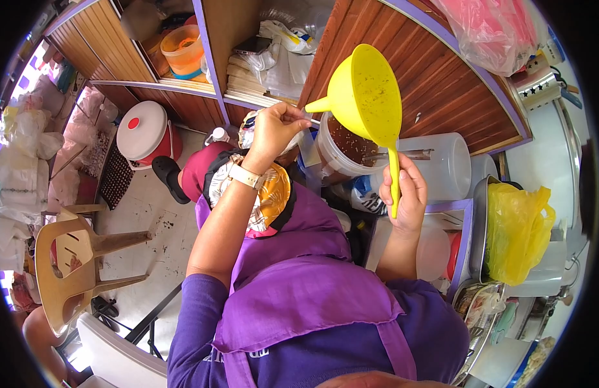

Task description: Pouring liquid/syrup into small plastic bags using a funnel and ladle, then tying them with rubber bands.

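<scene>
My right hand (407, 194) grips the handle of a yellow plastic funnel (377, 97), tilted on its side with dark specks inside its bowl. The spout points left, towards my left hand (277, 127), whose thumb and fingers pinch a thin white stick (315, 121) close to the spout tip. Whether the stick touches the spout, I cannot tell. Below the funnel stands a translucent plastic bucket (331, 160) of brown liquid with pale bits floating on it; a utensil's handle (416, 154) extends over its right rim. A patterned cloth (275, 199) lies on my lap.
Clear plastic containers (447, 162) stand right of the bucket. A yellow plastic bag (517, 233) lies in a metal tray at the right. Wooden cabinets (440, 92) rise ahead. On the left are a red cooler with a white lid (142, 128) and a tan plastic chair (67, 276). Another person's arm (40, 339) shows lower left.
</scene>
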Action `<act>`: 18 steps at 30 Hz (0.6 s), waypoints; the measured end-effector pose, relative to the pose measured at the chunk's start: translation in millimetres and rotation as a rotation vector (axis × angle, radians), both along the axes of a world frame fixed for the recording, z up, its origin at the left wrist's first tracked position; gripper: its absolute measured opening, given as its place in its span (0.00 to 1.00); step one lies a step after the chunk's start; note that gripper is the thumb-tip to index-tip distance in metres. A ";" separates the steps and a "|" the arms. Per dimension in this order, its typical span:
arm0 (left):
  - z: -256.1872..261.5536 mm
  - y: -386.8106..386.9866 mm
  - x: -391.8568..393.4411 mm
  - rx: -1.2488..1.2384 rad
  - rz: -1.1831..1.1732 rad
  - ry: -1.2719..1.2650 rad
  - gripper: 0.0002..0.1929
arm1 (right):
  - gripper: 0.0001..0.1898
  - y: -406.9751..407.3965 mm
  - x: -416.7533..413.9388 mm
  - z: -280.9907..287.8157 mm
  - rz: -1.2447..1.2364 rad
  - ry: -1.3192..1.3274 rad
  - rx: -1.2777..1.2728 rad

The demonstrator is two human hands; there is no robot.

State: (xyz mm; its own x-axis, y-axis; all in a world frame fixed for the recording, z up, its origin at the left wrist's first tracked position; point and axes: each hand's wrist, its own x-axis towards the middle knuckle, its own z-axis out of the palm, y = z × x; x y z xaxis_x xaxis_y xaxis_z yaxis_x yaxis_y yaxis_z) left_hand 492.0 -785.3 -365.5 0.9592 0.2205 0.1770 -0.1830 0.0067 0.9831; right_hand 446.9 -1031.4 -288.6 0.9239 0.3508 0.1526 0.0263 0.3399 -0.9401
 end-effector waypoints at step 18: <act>17.5 -0.2 -9.5 0.371 0.134 -0.052 0.12 | 0.17 -6.2 5.3 -2.4 0.085 0.068 0.019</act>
